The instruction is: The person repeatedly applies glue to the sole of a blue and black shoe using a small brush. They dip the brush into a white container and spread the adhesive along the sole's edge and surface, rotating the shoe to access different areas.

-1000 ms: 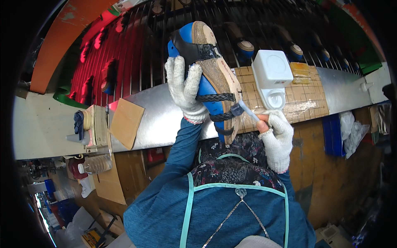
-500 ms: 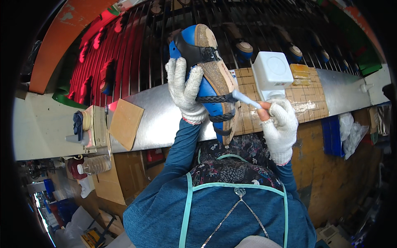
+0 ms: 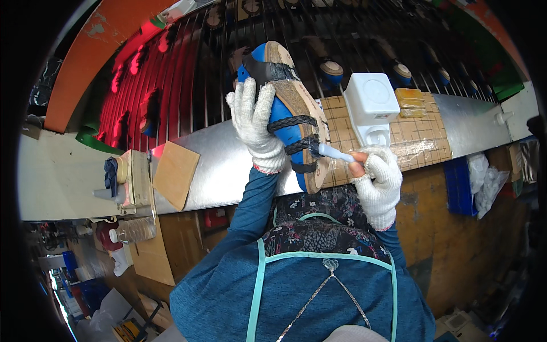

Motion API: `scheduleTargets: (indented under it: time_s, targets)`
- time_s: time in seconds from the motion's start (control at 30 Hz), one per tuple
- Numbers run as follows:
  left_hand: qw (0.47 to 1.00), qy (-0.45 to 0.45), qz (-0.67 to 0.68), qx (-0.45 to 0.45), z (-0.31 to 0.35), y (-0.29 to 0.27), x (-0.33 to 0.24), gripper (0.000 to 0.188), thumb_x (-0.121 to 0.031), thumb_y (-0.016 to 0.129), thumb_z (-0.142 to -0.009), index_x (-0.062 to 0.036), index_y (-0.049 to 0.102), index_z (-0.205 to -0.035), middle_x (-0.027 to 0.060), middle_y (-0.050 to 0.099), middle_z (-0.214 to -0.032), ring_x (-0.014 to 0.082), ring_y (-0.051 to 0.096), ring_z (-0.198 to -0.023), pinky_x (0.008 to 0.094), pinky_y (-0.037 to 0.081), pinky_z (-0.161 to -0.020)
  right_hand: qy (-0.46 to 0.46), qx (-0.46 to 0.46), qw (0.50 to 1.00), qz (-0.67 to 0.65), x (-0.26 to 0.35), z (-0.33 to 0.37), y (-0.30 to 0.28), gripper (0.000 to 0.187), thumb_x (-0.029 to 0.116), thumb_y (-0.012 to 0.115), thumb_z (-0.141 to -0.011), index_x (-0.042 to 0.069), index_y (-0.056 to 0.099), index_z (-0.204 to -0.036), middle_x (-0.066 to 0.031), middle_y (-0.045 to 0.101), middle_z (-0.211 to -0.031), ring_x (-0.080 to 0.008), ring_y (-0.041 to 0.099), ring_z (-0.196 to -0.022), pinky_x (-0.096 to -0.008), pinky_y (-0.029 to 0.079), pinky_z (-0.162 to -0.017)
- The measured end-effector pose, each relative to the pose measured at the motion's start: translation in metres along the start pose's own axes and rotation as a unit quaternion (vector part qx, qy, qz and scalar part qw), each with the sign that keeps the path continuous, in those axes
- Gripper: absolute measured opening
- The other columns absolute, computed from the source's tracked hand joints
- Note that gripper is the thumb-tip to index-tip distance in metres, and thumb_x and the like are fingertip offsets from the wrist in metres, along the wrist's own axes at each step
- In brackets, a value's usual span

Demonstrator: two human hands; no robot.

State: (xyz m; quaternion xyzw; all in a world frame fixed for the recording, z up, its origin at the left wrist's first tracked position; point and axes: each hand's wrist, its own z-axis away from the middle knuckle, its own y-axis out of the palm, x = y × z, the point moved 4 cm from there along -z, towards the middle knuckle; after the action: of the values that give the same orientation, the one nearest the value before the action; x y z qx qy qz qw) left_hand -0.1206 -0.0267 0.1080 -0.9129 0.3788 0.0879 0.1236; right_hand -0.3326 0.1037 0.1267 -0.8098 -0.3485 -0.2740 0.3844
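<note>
1. Red-lit metal rods (image 3: 191, 85) stretched across the far left; nearer you, a tan, four-cornered board (image 3: 175, 175) lay on the silvery metal bench (image 3: 213, 155), apart from your hands.
2. Your left hand (image 3: 254, 125), in a white knitted glove, was grasping the work from its left side, fingers raised along it; your thumb was hidden.
3. Black-strapped, with a tan, speckled sole edge and a blue form inside, the shoe (image 3: 301, 107) was held up between your hands over the bench, tilted, its underside turned partly rightward. Its straps were already fitted around the form, so that stage looked done.
4. Pale blue and slender, the plastic-handled brush (image 3: 336, 153) had its dark tip at the sole edge, beside a braided strap. You seemed to be midway through brushing; how much of the edge was already coated could not be told, and the stretch toward the toe probably remained.
5. Your right hand (image 3: 377, 176), in a white glove with bared fingertips, pinched the brush handle between thumb and fingers.
6. Beyond it, a white, boxy plastic container (image 3: 373, 98) and a yellow, wrapped block (image 3: 411, 104) stood on a brown, gridded cardboard sheet (image 3: 427, 137).
7. Behind these, other blue-formed shoes (image 3: 331, 68) lay out of your grasp; whether they had been brushed was unclear.
</note>
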Motion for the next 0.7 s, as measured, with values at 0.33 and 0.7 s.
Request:
scheduleTargets:
  time_s: [0.33, 0.7]
  targets:
    - [0.999, -0.01, -0.041, -0.001, -0.003, 0.006, -0.007, 0.046, -0.034, 0.075, -0.08, -0.0166, 0.071, -0.123, 0.0121, 0.061, -0.139, 0.0337, 0.054, -0.133, 0.0556, 0.028, -0.117, 0.158, 0.007, 0.979, -0.131, -0.017, -0.008, 0.008, 0.015, 0.01, 0.073, -0.087, -0.002, 0.071, -0.097, -0.0054, 0.056, -0.085, -0.015, 0.053, -0.078, -0.0292, 0.044, -0.069]
    - [0.997, -0.031, -0.054, 0.041, 0.005, 0.002, -0.006, 0.056, -0.028, 0.08, -0.076, -0.0175, 0.068, -0.13, 0.014, 0.062, -0.136, 0.0369, 0.056, -0.128, 0.0559, 0.032, -0.114, 0.258, 0.08, 0.932, -0.241, -0.003, 0.024, 0.002, 0.021, 0.013, 0.068, -0.092, -0.008, 0.067, -0.097, -0.001, 0.055, -0.085, -0.0067, 0.049, -0.072, -0.0238, 0.038, -0.061]
